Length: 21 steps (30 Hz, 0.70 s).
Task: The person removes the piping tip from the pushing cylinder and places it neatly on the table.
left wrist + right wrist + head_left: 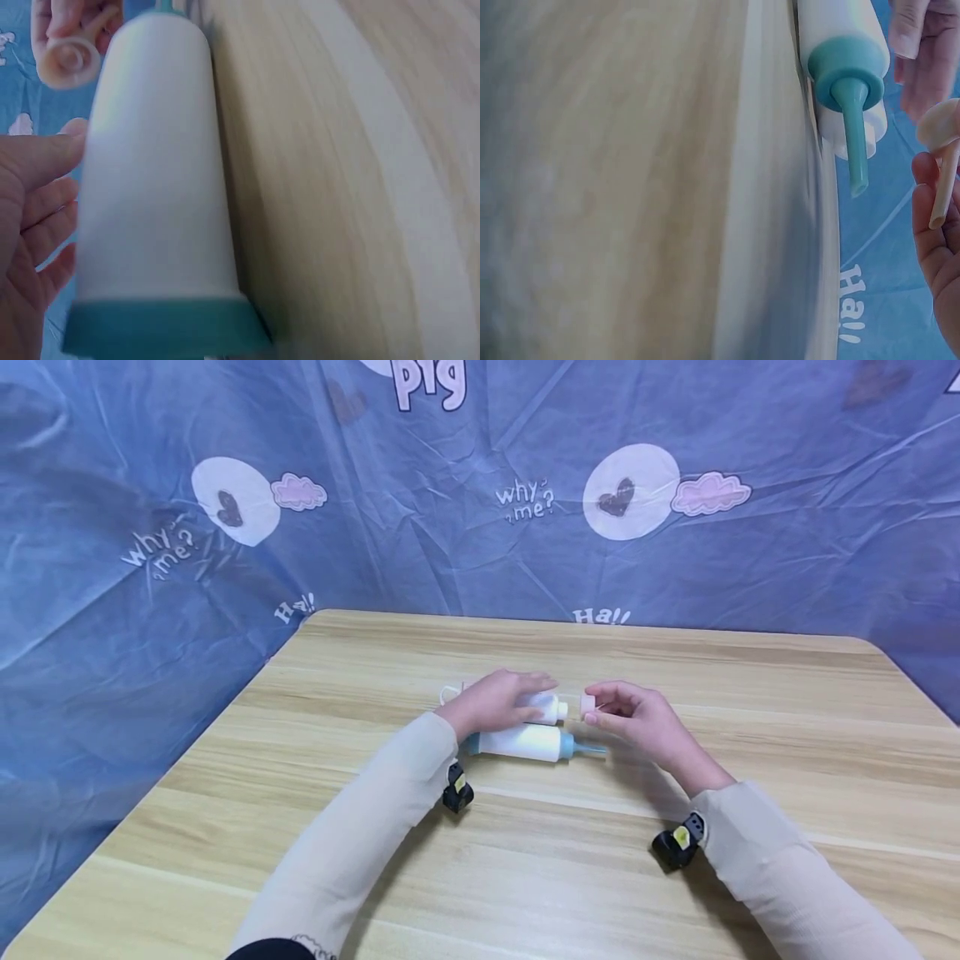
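Note:
My right hand (647, 725) pinches a small white nozzle cap (587, 704) between thumb and fingers. In the right wrist view, its narrow tube spout (945, 187) points away from the wide base. A white bottle (553, 708) lies on its side, its narrow neck toward the cap, a small gap apart. Over that bottle is my left hand (497, 700), fingers extended; whether it touches is unclear. Nearer to me lies a white squeeze bottle (525, 742) with teal ends and a thin teal nozzle (855, 135). It hides the rear bottle in the left wrist view.
The bottles lie on a wood-grain table (540, 860). A thin white loop (448, 693) shows behind my left wrist. A blue printed cloth (450, 543) hangs behind the table. Dark wrist cameras (678, 843) sit on both sleeves.

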Each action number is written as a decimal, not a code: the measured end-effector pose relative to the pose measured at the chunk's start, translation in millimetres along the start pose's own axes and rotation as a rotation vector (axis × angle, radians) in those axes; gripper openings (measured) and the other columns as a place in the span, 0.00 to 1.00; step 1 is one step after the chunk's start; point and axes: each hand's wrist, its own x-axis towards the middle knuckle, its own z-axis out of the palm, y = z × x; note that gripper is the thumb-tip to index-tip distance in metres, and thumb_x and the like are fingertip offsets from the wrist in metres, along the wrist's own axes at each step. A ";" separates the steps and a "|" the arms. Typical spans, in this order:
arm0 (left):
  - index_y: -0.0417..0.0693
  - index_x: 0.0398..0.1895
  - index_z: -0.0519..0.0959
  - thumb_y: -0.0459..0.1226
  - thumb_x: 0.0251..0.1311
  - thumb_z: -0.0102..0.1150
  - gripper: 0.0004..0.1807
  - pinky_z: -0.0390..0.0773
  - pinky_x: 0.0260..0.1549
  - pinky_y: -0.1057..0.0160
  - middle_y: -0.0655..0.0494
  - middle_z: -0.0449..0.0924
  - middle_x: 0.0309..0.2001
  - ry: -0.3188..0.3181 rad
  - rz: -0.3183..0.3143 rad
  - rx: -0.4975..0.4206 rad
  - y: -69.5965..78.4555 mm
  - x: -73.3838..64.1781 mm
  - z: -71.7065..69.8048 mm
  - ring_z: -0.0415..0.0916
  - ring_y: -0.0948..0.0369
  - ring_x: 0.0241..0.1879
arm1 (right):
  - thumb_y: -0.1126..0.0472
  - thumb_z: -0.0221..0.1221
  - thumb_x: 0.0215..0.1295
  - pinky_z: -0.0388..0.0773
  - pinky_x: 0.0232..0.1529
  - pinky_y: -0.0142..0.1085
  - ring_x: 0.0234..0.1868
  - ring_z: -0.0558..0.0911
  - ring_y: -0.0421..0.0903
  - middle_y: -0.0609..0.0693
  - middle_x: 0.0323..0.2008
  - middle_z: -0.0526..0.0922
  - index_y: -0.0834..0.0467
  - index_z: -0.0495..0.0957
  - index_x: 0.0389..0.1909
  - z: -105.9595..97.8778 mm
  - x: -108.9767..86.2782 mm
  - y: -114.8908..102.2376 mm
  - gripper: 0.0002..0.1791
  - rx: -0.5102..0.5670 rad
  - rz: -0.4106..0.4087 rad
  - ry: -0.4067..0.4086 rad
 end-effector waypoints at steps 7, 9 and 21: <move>0.45 0.64 0.66 0.41 0.62 0.55 0.27 0.60 0.64 0.65 0.49 0.67 0.64 0.137 0.046 -0.128 16.3 -4.1 1.9 0.64 0.56 0.64 | 0.56 0.62 0.59 0.77 0.38 0.25 0.37 0.79 0.34 0.58 0.42 0.81 0.63 0.73 0.54 3.2 2.9 0.1 0.24 0.002 -0.011 -0.008; 0.45 0.64 0.67 0.40 0.61 0.57 0.27 0.61 0.63 0.66 0.49 0.68 0.63 0.171 0.042 -0.188 19.4 -5.2 4.0 0.65 0.57 0.63 | 0.56 0.62 0.59 0.77 0.38 0.25 0.37 0.79 0.34 0.59 0.43 0.81 0.63 0.73 0.54 4.0 2.9 -0.8 0.24 0.009 -0.008 -0.006; 0.46 0.60 0.71 0.37 0.56 0.62 0.27 0.70 0.55 0.69 0.49 0.75 0.56 0.329 0.011 -0.387 27.4 -8.0 20.4 0.76 0.55 0.53 | 0.61 0.62 0.59 0.77 0.39 0.23 0.37 0.79 0.31 0.58 0.42 0.80 0.66 0.72 0.53 7.5 1.9 -5.5 0.23 0.100 -0.041 0.029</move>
